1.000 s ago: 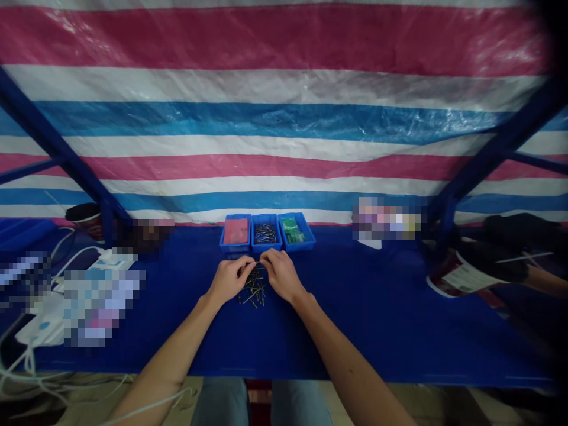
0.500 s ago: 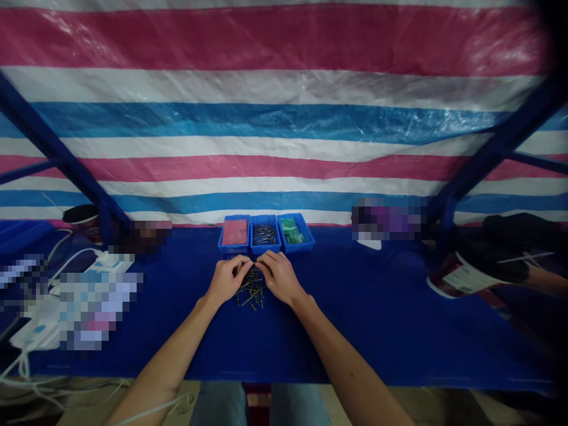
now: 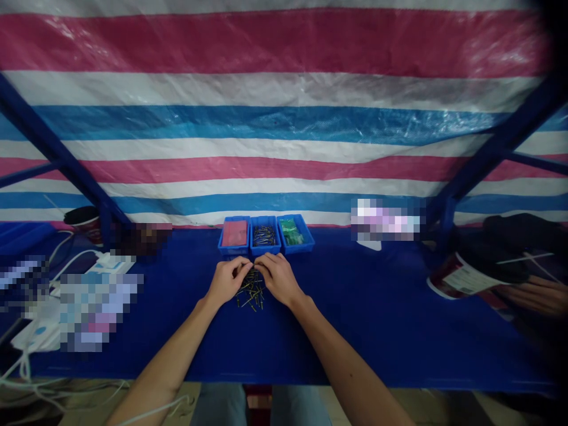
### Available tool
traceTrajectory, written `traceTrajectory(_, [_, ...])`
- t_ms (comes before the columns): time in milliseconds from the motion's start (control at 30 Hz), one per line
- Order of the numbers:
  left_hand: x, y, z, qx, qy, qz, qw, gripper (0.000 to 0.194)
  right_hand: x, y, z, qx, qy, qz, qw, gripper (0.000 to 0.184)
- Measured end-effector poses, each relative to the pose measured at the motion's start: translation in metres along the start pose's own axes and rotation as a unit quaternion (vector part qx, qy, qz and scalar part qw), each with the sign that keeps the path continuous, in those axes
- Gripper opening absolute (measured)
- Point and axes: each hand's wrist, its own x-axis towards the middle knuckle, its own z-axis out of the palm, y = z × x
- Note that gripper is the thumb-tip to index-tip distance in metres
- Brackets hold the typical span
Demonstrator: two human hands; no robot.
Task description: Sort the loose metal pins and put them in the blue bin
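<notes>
My left hand (image 3: 227,280) and my right hand (image 3: 278,277) are close together over a small pile of thin metal pins (image 3: 251,294) on the blue table cover (image 3: 364,307). Both hands have their fingers curled in a pinch, fingertips almost touching each other above the pile. What the fingers pinch is too small to make out. Just beyond the hands stand three small blue bins in a row: one with pink contents (image 3: 234,233), a middle one with dark pins (image 3: 265,235), and one with green contents (image 3: 293,231).
A striped pink, white and blue tarp hangs behind the table. Blue frame posts (image 3: 57,154) slant at both sides. White cables and devices (image 3: 39,319) lie at the left. At the far right another person's hand (image 3: 532,294) rests by a dark bundle and a paper-labelled item (image 3: 461,277).
My hands have barely shifted, staying pinched together above the pins. At the far right the other person's hand has come further into view.
</notes>
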Motion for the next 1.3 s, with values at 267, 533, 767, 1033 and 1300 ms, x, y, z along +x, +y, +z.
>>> traceTrajectory(267, [0.0000, -0.0019, 0.0009, 0.003, 0.007, 0.000, 1.000, 0.025, 0.0000, 0.0017, 0.0013, -0.016, -0.007, 0.007, 1.000, 0.018])
traceTrajectory(533, [0.0008, -0.0005, 0.0002, 0.003, 0.006, -0.002, 1.000, 0.025, 0.0000, 0.0007, 0.0018, -0.041, -0.012, 0.021, 0.999, 0.024])
traceTrajectory(767, [0.0009, -0.0030, 0.0012, -0.001, 0.005, -0.006, 1.000, 0.027, -0.0008, -0.0011, -0.0007, -0.018, 0.003, 0.032, 0.999, 0.015])
traceTrajectory(1033, [0.0012, -0.0020, 0.0008, -0.003, 0.002, -0.006, 1.000, 0.029, 0.0001, 0.0011, -0.0008, 0.004, 0.013, 0.008, 1.000, 0.011])
traceTrajectory(1300, [0.0013, -0.0012, 0.0006, 0.001, 0.004, 0.000, 1.000, 0.029, -0.0001, 0.0011, 0.0001, 0.002, 0.000, 0.020, 1.000, 0.013])
